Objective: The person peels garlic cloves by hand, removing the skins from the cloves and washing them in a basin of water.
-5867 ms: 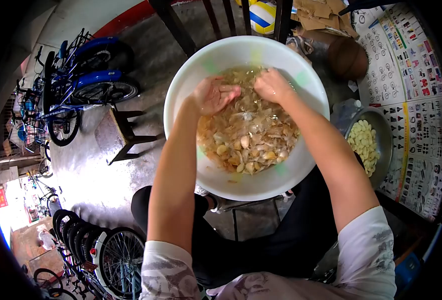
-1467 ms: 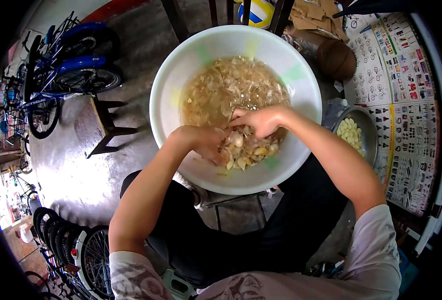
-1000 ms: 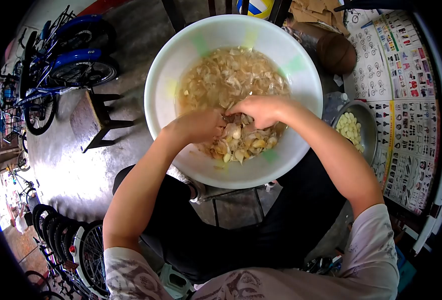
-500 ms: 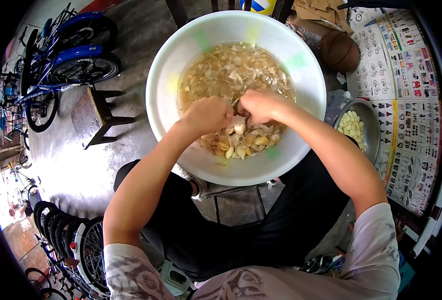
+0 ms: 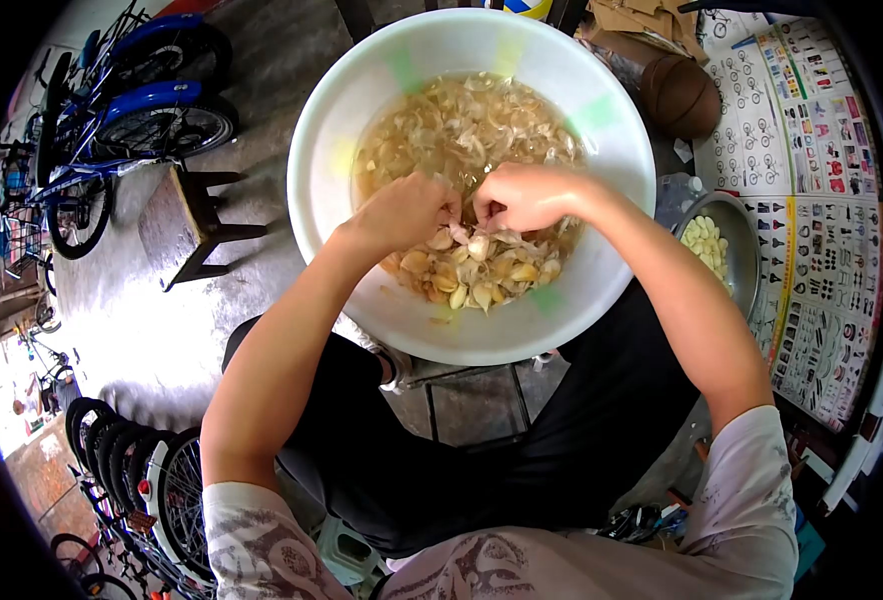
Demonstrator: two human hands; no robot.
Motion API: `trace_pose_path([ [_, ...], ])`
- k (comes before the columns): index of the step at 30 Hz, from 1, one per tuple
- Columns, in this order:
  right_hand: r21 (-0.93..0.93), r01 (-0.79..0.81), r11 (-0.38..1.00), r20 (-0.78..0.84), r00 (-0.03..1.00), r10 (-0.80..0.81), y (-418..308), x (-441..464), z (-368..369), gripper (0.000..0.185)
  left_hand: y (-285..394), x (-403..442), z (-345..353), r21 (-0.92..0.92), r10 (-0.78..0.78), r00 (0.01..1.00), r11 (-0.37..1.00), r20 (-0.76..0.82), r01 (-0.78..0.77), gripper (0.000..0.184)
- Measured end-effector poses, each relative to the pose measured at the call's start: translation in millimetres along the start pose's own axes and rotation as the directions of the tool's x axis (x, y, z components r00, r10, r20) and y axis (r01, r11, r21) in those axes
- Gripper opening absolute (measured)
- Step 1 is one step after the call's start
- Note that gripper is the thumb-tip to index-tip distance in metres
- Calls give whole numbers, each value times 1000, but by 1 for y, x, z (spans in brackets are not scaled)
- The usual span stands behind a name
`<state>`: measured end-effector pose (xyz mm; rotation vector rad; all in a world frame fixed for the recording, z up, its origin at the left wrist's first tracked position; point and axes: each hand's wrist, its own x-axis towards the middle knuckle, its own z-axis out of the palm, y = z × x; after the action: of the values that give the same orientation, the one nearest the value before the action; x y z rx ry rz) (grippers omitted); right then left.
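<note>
A large white basin [image 5: 322,170] stands between my knees, with cloudy water and many floating garlic skins [image 5: 462,115] in it. Unpeeled garlic cloves [image 5: 482,285] are heaped at its near side. Over this heap my left hand [image 5: 407,212] is closed, its fingertips pinching what looks like a garlic clove [image 5: 457,232]. My right hand [image 5: 524,197] is just beside it, fingers curled inward in a pinch; anything within them is hidden. The two hands are close together but apart at the fingertips.
At the right, a metal bowl [image 5: 747,255] contains peeled garlic cloves [image 5: 705,245]. Beyond it are a basketball [image 5: 680,98] and printed poster sheets [image 5: 812,250]. A wooden stool [image 5: 177,230] stands at the left, near blue bicycles [image 5: 162,115]. More bicycle wheels [image 5: 122,455] are lined up at the lower left.
Both hands have shifted slightly, with a small gap now showing between them. The right fingers have lifted and curled above the cloves. The view has tilted slightly.
</note>
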<state>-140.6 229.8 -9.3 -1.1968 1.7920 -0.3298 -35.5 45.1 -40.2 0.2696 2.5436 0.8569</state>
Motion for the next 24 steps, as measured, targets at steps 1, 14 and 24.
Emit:
trace_pose_path([
  [1,92,19,996,66,998,-25,2,-3,-6,16,1,0,0,-5,5,1000,1000,12,-5,14],
  [14,-408,-299,862,-864,431,-259,68,23,-2,22,16,-2,-4,185,-34,996,981,-84,50,9],
  [24,-409,-356,840,-752,653,-89,56,35,-2,17,25,-2,-47,45,87,905,996,-417,-75,9],
])
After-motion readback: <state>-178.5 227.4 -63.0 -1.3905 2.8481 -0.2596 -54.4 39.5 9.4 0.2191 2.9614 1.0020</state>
